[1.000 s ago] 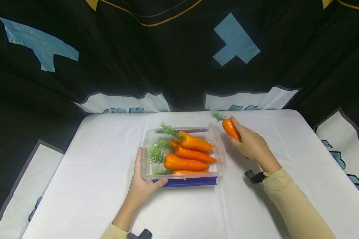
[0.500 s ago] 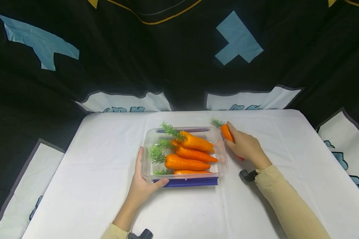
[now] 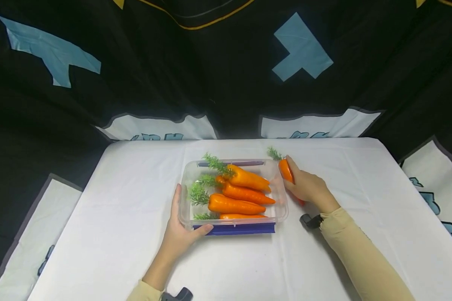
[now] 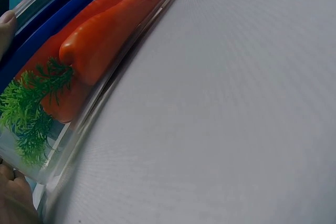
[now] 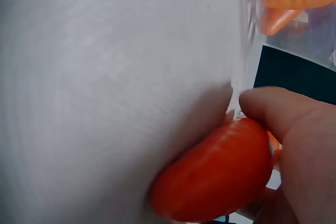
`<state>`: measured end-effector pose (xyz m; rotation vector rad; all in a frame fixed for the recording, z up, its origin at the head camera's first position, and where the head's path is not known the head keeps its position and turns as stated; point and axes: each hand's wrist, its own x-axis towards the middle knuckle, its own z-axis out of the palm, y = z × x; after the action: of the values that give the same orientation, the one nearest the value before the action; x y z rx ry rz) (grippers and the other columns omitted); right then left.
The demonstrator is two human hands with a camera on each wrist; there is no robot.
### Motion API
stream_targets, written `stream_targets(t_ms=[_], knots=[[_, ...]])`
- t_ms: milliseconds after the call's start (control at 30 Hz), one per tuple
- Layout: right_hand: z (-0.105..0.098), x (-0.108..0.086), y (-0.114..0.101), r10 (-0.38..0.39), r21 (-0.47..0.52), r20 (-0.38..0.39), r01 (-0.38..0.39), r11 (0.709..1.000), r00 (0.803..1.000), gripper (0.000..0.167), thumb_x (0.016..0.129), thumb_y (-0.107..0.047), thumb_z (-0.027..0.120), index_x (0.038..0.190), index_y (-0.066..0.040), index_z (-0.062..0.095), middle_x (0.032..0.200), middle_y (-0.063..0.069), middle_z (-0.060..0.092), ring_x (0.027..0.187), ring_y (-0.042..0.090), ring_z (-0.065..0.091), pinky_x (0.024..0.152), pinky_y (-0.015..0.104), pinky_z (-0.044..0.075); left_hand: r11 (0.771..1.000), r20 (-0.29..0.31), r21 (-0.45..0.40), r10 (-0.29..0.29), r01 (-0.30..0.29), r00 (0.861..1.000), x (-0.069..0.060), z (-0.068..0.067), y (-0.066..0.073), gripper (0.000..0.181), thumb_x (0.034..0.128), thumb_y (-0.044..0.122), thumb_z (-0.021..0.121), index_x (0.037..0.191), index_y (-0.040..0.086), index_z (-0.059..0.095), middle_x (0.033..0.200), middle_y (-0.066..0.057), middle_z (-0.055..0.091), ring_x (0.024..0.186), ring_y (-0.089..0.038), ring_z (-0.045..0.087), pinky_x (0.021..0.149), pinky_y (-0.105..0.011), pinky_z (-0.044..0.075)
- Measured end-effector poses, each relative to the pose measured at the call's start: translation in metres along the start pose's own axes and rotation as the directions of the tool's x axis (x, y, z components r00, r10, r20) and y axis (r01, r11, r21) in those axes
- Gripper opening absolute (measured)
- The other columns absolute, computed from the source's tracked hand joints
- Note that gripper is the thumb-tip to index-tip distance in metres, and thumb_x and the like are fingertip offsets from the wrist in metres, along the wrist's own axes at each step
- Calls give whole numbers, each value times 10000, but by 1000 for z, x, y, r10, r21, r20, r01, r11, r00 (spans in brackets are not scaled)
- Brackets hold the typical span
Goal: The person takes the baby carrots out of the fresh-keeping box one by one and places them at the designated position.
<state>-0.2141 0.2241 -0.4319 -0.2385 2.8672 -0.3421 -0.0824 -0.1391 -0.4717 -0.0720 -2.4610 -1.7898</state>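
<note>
On the white table stands a clear plastic food container (image 3: 281,211) with a blue clip flap along its front. Several orange toy carrots (image 3: 235,205) with green leafy tops lie inside, their tips toward the right. My left hand (image 3: 177,238) holds the container's front left corner, thumb over the front rim and fingers along the left wall. Just right of the container, my right hand (image 3: 309,186) grips another carrot (image 3: 286,170), thumb on one side. That carrot's leaves point to the far left. In the right wrist view its reddish-orange body (image 5: 215,174) is close to the tablecloth.
The white cloth-covered table (image 3: 116,200) extends on both sides and in front of the container. A black curtain (image 3: 226,75) with light blue shapes hangs behind the table's far edge.
My right hand has moved left and slightly nearer with the carrot, coming down beside the container's right wall. My left hand and the container have stayed in place.
</note>
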Motion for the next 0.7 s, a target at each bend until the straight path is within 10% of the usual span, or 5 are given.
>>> stream_targets(t_ms=[700], knots=[[-14,-7,3,37,-58,-54,-41,997,998,906,937,-597,528,1612,-260,27,1196,233,673,738,304,641,531,365,511,999,7,-42,-4,4,1000,0,0,0,1294,691,194,910,1601,340,2,1678,77,43,1532,-330,149,1172,-685,197]])
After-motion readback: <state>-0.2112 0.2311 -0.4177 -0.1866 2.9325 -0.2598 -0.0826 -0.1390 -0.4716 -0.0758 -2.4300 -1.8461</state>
